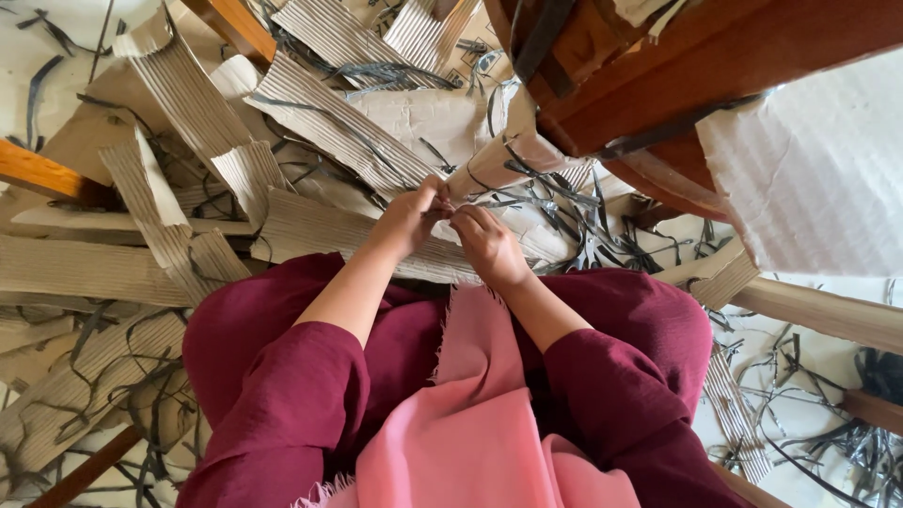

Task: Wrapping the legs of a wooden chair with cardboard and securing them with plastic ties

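Observation:
I look down at my lap in maroon clothing with a pink cloth [470,414] over it. My left hand [409,218] and my right hand [486,243] meet in front of me at the lower end of a furniture leg wrapped in brown corrugated cardboard [503,162]. Both hands pinch the wrapping there, where dark plastic strapping [527,193] crosses it. The exact grip of the fingers is hard to make out. The wrapped leg rises to a brown wooden furniture frame [677,66] above.
Torn sheets of corrugated cardboard [179,94] and cut black strapping [602,240] cover the floor all around. Bare wooden legs [38,171] stick out at left and right. A white padded wrap [818,160] hangs at the right.

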